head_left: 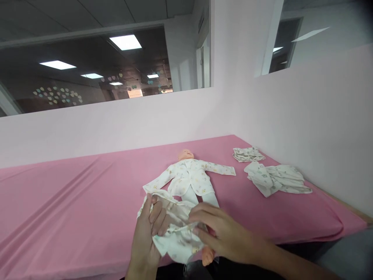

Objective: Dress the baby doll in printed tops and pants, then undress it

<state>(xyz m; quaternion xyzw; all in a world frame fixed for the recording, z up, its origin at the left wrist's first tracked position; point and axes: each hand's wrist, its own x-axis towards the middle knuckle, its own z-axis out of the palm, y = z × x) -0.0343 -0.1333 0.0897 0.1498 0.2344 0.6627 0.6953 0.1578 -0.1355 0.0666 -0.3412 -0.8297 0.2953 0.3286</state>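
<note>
A baby doll (186, 154) lies on its back, dressed in a white printed jacket (190, 175) with both sleeves spread and white leggings (190, 195). Over its lower legs I hold a white printed baby garment, apparently pants (177, 243), with its wide opening spread toward me. My left hand (151, 223) is closed on the left side of this opening, fingers curled over the cloth. At the right side, my right hand (223, 229) grips the edge between thumb and fingers, slightly blurred. One bare doll foot (208, 255) shows below my right hand.
The pink-covered table (67, 206) runs along a white wall (116, 130) with a window above. On the right side lie a folded printed cloth (248, 154) and a loosely crumpled white garment (276, 179). Creases cross the cover at left.
</note>
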